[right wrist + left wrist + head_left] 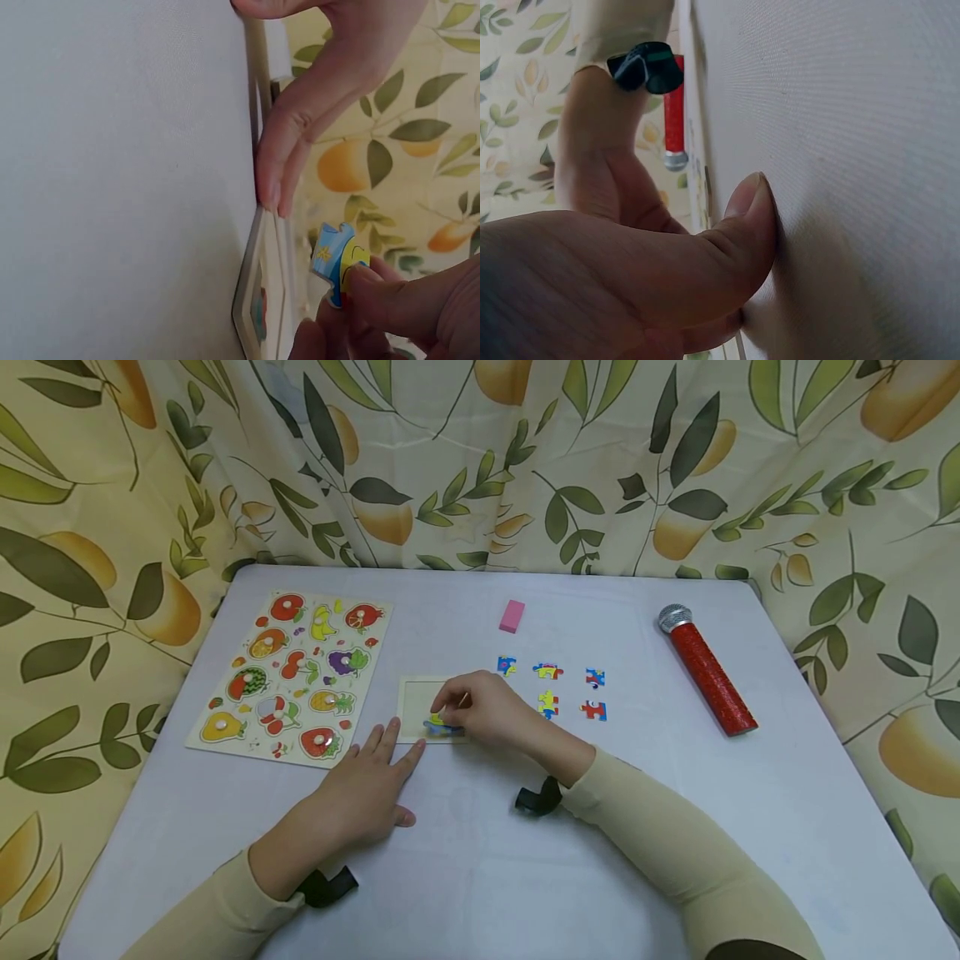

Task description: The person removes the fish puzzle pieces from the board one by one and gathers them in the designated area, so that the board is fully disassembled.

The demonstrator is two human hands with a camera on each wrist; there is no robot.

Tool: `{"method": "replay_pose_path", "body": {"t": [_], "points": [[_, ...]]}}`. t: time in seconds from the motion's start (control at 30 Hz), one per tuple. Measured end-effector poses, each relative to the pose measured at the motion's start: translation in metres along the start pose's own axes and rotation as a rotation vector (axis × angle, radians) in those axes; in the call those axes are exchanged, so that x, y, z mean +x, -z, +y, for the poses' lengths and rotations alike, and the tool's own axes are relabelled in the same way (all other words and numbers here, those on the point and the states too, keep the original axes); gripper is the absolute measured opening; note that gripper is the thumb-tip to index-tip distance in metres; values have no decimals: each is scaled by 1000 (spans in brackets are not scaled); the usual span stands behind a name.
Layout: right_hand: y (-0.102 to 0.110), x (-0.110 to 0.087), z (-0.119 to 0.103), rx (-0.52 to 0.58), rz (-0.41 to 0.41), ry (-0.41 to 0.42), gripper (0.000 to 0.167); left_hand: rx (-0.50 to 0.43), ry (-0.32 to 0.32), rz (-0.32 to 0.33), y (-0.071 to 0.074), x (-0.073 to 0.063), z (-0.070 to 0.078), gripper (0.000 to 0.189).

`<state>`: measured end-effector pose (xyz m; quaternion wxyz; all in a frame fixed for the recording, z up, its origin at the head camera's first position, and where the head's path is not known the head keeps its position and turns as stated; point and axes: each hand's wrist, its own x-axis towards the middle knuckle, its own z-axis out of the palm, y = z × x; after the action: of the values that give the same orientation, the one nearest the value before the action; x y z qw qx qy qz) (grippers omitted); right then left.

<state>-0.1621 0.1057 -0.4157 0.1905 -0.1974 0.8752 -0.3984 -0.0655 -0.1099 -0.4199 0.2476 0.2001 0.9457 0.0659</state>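
My right hand pinches a blue and yellow jigsaw piece between thumb and fingers, above a shallow cream puzzle tray. In the right wrist view the piece is tilted and apart from the tray; a small coloured patch shows inside the tray. My left hand lies on the table with its fingers stretched out, fingertips touching the tray's near left edge. Its thumb rests on the white cloth. The right hand hides the tray's right part in the head view.
Several loose jigsaw pieces lie right of the tray. A fruit peg board is at the left, a pink eraser-like block at the back, and a red microphone at the right. White cloth covers the table.
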Motion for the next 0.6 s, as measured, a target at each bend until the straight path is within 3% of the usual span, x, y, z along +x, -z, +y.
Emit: {"method": "replay_pose_path", "body": {"t": [0.2,0.6], "points": [[14,-9,8,23,20,-14,15,-7,6,-4,0,0,0,98],[40,-32,33,1,38,-156,16,-13,1,5,0,-1,1,98]]}}
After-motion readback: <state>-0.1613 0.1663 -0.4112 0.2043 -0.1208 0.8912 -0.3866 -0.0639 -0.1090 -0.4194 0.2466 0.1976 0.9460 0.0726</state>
